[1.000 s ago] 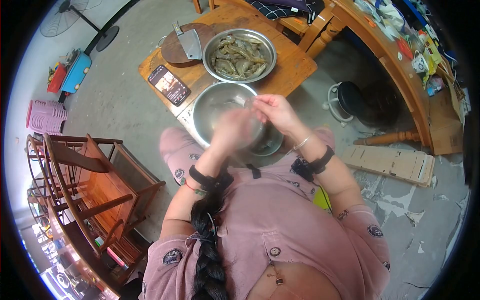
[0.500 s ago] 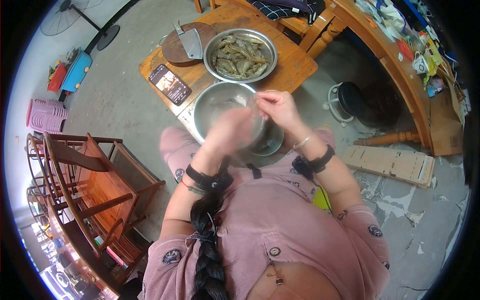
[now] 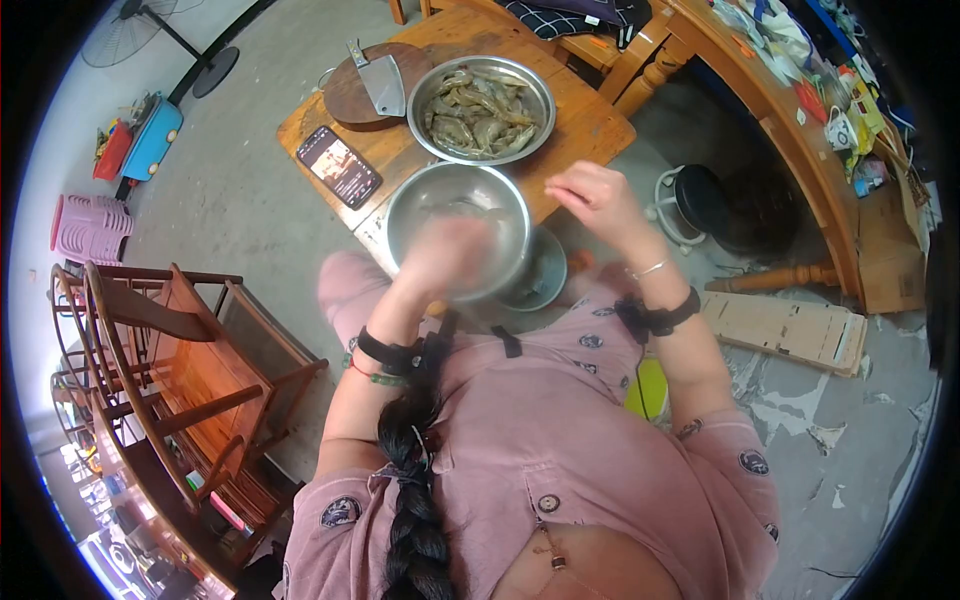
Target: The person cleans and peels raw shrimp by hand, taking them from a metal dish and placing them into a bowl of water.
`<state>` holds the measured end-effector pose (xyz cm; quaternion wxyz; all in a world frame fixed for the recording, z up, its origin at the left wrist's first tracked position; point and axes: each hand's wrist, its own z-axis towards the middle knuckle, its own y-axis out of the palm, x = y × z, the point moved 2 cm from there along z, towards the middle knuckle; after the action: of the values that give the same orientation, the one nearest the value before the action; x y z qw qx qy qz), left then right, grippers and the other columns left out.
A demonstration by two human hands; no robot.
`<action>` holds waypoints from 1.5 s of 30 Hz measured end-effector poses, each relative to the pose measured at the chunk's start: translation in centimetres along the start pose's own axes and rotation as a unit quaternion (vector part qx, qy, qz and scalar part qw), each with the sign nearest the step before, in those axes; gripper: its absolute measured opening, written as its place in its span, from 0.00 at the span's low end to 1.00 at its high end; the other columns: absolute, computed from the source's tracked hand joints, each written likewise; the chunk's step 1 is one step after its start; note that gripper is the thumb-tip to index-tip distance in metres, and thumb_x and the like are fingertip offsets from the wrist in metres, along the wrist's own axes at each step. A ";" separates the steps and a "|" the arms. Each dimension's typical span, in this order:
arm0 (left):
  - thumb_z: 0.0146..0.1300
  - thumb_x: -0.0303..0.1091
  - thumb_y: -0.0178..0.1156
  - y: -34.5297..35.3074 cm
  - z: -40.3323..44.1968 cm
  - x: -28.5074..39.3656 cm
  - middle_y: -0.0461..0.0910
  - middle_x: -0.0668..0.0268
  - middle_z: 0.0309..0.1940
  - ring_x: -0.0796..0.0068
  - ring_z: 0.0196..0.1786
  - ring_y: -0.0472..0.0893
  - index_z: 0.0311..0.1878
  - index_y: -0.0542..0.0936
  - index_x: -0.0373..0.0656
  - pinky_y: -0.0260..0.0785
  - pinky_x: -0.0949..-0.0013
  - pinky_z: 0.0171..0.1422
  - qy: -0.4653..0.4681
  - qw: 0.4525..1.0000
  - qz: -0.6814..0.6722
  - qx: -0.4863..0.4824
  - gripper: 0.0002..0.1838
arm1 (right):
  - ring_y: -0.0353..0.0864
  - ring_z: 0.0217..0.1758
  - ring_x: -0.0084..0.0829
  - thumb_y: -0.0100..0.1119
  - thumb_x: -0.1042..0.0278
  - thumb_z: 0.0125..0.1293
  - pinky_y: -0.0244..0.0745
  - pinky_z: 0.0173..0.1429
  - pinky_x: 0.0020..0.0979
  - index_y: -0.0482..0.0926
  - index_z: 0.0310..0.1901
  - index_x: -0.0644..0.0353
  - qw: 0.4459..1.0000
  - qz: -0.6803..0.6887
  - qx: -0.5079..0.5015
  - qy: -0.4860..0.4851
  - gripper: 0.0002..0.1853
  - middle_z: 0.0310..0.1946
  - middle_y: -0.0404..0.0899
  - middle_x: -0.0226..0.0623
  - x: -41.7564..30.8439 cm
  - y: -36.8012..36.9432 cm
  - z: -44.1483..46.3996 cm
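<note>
I judged low work over the steel bowl (image 3: 511, 222) tidiest, right hand (image 3: 600, 200) pinched together, left hand (image 3: 448, 257) too blurred to tell.

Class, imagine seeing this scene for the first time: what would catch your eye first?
Probably the heap of raw shrimp filling a steel bowl on the wooden table. Next, the cleaver lying across the round board beside it, then the lit phone near the table's edge.
</note>
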<state>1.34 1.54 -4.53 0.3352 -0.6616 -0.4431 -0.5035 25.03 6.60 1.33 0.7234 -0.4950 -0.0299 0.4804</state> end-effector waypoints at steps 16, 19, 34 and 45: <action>0.75 0.37 0.49 -1.9 1.5 -4.8 0.70 0.73 0.17 0.83 0.18 0.67 0.37 0.79 0.38 0.67 0.77 0.23 0.117 0.986 0.118 -0.016 0.14 | 0.78 0.45 0.43 0.65 0.73 0.53 0.74 0.51 0.40 0.84 0.32 0.60 0.982 0.002 -0.136 0.130 0.04 0.35 0.80 0.40 2.7 4.7 -7.3; 0.75 0.37 0.50 -1.7 1.4 -4.9 0.69 0.73 0.17 0.83 0.17 0.66 0.37 0.79 0.38 0.67 0.77 0.23 0.116 0.986 0.122 -0.016 0.15 | 0.77 0.42 0.43 0.66 0.72 0.53 0.74 0.48 0.40 0.84 0.34 0.60 0.980 -0.001 -0.156 0.126 0.06 0.31 0.80 0.40 2.1 3.9 -6.1; 0.75 0.38 0.50 -1.5 1.6 -5.3 0.68 0.73 0.17 0.83 0.17 0.66 0.37 0.79 0.38 0.68 0.75 0.23 0.110 0.983 0.142 -0.022 0.15 | 0.79 0.40 0.47 0.60 0.71 0.58 0.75 0.45 0.43 0.81 0.34 0.63 0.979 -0.023 -0.167 0.114 0.05 0.31 0.80 0.44 1.2 3.7 -4.8; 0.74 0.37 0.50 -0.1 0.5 -2.0 0.66 0.75 0.16 0.83 0.17 0.65 0.37 0.79 0.37 0.68 0.75 0.23 -0.006 0.992 0.127 -0.010 0.15 | 0.81 0.41 0.46 0.61 0.70 0.60 0.76 0.46 0.42 0.79 0.41 0.63 0.992 0.057 -0.076 -0.079 0.09 0.36 0.80 0.44 -4.4 4.2 0.4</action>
<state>1.23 1.53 -6.58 0.3872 -0.7189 -0.3529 -0.4570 19.67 3.85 0.33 0.6502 -0.5104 -0.0952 0.5547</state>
